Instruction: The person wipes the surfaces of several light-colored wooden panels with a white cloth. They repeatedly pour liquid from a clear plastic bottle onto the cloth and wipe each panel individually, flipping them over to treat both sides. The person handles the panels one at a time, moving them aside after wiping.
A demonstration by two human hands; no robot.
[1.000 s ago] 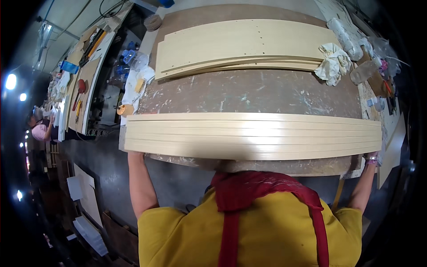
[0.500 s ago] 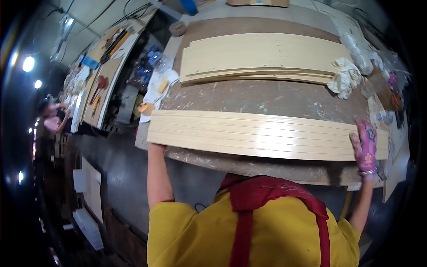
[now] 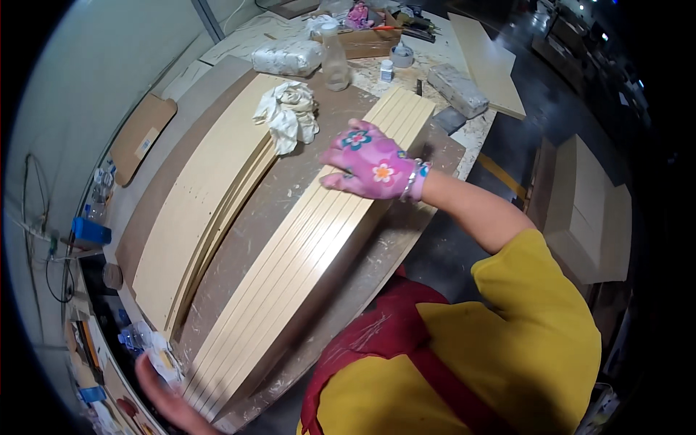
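A stack of long narrow cream strips (image 3: 304,254) lies diagonally on the brown workbench top (image 3: 268,196). My right hand (image 3: 370,168), in a pink flowered glove, lies on top of the stack near its far end, fingers curled over the far edge. Blurred at the lower left, my bare left hand (image 3: 163,402) cups the stack's near end. A second pile of wider cream panels (image 3: 203,210) lies parallel on the left, with a crumpled white rag (image 3: 290,112) on its far end.
At the bench's far end stand a clear bottle (image 3: 335,65), a small jar (image 3: 401,54), two wrapped bundles (image 3: 286,56) (image 3: 457,87) and a box of clutter. A loose board (image 3: 489,61) and stacked panels (image 3: 587,210) sit to the right. Tools crowd the left shelf.
The view has swung round, so the stack now runs diagonally. My right hand has moved from the stack's end onto its top. My left hand stays at the other end.
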